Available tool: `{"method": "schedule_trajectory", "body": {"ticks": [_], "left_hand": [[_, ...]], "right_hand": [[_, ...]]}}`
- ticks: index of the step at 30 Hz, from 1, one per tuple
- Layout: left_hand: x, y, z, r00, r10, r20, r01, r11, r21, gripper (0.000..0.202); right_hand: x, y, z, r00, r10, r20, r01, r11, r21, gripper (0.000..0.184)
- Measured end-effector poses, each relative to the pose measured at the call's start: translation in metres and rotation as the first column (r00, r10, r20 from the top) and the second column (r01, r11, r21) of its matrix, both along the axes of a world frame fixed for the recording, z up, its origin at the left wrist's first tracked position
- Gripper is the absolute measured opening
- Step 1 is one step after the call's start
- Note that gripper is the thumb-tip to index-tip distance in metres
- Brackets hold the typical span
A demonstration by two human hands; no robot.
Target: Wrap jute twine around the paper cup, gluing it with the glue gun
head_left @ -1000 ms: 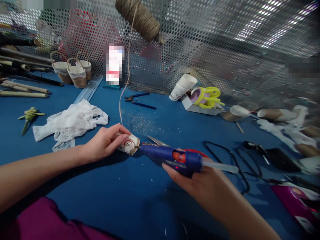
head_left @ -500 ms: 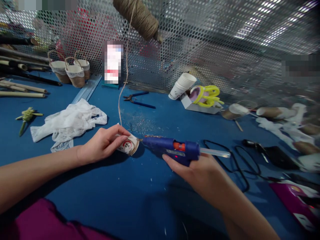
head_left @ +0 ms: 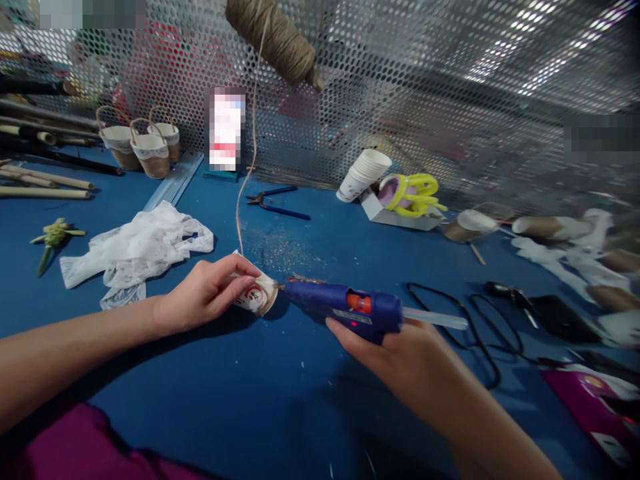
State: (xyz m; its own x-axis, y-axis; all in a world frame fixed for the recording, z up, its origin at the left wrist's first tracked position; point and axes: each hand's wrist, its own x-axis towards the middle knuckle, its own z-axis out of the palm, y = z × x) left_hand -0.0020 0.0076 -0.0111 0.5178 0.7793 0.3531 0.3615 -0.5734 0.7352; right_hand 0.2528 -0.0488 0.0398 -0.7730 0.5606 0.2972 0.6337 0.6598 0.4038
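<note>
My left hand point(head_left: 213, 293) is closed on a small white paper cup point(head_left: 260, 301) with red print, which lies tilted on its side above the blue table. Twine point(head_left: 239, 223) runs down to the cup from a large spool point(head_left: 273, 40), and some of it circles the cup's right end. My right hand point(head_left: 400, 357) grips a blue hot glue gun point(head_left: 345, 307) with a clear glue stick point(head_left: 435, 318) at its back. The gun's nozzle touches or nearly touches the cup's twined end. A small red light glows on the gun.
White lace point(head_left: 150, 240) is heaped at left, near a green woven figure point(head_left: 54, 235). Several twine-wrapped cups with handles point(head_left: 151, 157) stand behind. Blue-handled pliers point(head_left: 280, 203) lie ahead. Stacked paper cups point(head_left: 364, 175) lean by a white box point(head_left: 395, 217). A black cord point(head_left: 480, 333) loops at right.
The glue gun's rear has tipped slightly down and shifted a little right, while its nozzle stays at the cup's end. My left hand keeps its hold on the cup.
</note>
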Motion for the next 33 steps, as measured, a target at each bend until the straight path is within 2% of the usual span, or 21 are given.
{"method": "schedule_trajectory", "body": {"ticks": [4,8,10,16,21,28,33], "left_hand": [[0.001,-0.001,0.001,1.000,-0.006,0.007,0.006,1.000,-0.019,0.019],[0.000,-0.001,0.001,1.000,-0.002,0.000,0.002,1.000,-0.015,0.017],[0.000,-0.001,0.001,1.000,-0.003,0.005,0.003,1.000,-0.013,0.017],[0.000,-0.001,0.000,1.000,-0.015,0.008,0.016,1.000,-0.021,0.016],[0.000,-0.001,0.000,1.000,-0.006,0.002,0.006,1.000,-0.022,0.016],[0.001,0.000,-0.002,1.000,0.020,0.020,-0.018,0.997,-0.079,0.020],[0.002,0.000,0.001,0.999,0.037,0.035,-0.033,0.992,-0.121,0.020]], "right_hand": [[0.001,0.001,-0.002,0.999,-0.027,0.044,0.027,0.999,0.019,0.047],[-0.004,0.007,0.005,0.989,-0.021,0.145,-0.003,0.987,0.163,0.047],[-0.005,0.009,0.006,0.987,-0.040,0.157,0.010,0.982,0.188,0.046],[-0.007,0.009,0.004,0.987,-0.028,0.159,0.006,0.991,0.137,0.042],[-0.007,0.007,0.003,0.996,-0.018,0.091,0.008,0.994,0.108,0.042],[-0.006,0.003,-0.003,0.993,-0.028,-0.116,0.032,0.999,0.029,0.042],[-0.004,-0.003,-0.003,0.993,-0.009,-0.118,0.006,1.000,-0.024,0.043]]}}
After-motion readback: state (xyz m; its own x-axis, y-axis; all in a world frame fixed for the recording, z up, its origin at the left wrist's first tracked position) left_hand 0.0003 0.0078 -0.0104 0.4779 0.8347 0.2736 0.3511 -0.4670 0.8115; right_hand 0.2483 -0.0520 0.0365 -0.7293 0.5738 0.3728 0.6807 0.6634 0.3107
